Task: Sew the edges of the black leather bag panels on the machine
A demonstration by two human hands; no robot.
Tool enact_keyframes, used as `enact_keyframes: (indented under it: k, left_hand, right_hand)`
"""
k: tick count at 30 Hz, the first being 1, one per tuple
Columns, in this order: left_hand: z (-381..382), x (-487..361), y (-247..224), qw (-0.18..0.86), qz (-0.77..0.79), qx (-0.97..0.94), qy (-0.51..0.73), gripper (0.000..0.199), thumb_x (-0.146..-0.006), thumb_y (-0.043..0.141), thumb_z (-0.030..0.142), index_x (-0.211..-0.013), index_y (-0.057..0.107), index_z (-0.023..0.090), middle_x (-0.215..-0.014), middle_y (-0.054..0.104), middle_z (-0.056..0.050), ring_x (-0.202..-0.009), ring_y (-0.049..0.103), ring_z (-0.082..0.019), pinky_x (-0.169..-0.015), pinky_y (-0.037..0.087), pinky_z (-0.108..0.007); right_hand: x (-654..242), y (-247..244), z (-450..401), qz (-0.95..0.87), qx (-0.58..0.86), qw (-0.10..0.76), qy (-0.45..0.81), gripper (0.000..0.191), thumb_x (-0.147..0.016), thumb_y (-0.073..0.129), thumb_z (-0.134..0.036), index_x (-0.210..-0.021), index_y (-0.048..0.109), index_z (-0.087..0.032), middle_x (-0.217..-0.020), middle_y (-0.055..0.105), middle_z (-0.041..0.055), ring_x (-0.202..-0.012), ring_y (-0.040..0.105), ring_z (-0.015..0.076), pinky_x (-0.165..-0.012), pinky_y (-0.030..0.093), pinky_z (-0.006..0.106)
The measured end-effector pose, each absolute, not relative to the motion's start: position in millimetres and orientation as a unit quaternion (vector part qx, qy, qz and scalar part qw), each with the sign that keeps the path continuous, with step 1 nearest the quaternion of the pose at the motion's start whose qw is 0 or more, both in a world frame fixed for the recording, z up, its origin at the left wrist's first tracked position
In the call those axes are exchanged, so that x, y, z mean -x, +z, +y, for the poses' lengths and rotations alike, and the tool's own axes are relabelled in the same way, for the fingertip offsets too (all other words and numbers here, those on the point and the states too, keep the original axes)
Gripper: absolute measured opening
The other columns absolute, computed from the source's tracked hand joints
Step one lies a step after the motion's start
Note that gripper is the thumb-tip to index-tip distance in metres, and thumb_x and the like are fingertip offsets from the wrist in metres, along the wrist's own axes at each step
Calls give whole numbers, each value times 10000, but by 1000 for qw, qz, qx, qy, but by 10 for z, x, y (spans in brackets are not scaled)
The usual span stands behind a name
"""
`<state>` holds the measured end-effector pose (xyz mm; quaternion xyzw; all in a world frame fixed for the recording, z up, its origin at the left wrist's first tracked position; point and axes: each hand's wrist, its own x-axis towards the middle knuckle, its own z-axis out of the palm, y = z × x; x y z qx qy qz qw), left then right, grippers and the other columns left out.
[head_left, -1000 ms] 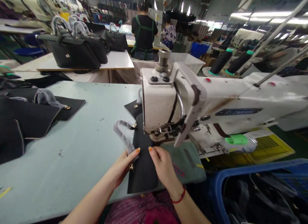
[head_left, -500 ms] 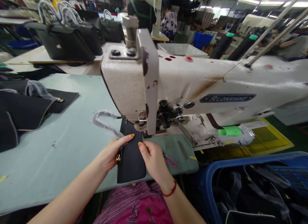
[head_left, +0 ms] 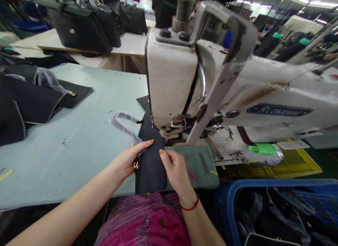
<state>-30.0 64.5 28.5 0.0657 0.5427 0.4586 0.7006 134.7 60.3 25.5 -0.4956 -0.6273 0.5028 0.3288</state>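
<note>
A black leather piece lies on the pale green table, its far part under the head of a white sewing machine. My left hand grips its left side, thumb on top, beside a gold clasp. A plastic-wrapped handle loops out to the left of the piece. My right hand pinches the right edge, close in front of the presser area. The needle is hidden behind the machine's parts.
Black pieces lie on the table at left. Finished black bags stand behind. A blue basket of similar pieces is at lower right, near a yellow crate. A pink object lies beside my right hand.
The view has shifted, with the machine now further right and larger. More of the black piece shows beyond the machine's left side, with a second clasp visible. Both hands keep their hold.
</note>
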Motion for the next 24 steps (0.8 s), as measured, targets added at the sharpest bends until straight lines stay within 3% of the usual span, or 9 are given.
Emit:
enact_keyframes:
  k: [4, 9, 16, 24]
  left_hand:
    - [651, 270, 275, 709, 530, -50, 463, 135, -772, 716, 157, -891, 733, 94, -772, 773, -115, -597, 718, -201, -592, 617, -286]
    - [657, 266, 299, 719, 502, -47, 478, 161, -763, 730, 156, -914, 733, 98, -805, 778, -107, -610, 715, -195, -615, 616, -286]
    - [651, 252, 274, 728, 463, -43, 505, 192, -757, 733, 139, -944, 733, 94, -864, 778, -112, -642, 715, -188, -655, 618, -291]
    - [656, 257, 295, 732, 463, -38, 498, 143, -767, 721, 148, -901, 733, 100, -820, 775, -101, -614, 708, -183, -614, 610, -273]
  right_hand:
    - [-1364, 244, 628, -621, 505, 318, 508, 423, -941, 473, -466, -666, 537, -151, -631, 402, -14, -604, 348, 111, -548, 272, 240]
    - [-1361, 293, 638, -623, 517, 306, 502, 450, -928, 484, -489, -640, 536, -148, -618, 410, -10, -607, 362, 114, -540, 286, 234]
    - [-1381, 295, 630, -615, 526, 311, 499, 480, -898, 513, -551, -714, 654, -131, -656, 559, 34, -643, 475, 150, -544, 364, 229]
    - [-1377, 266, 631, -611, 530, 307, 501, 460, -913, 506, -529, -723, 646, -134, -669, 555, 35, -638, 465, 146, -544, 359, 230]
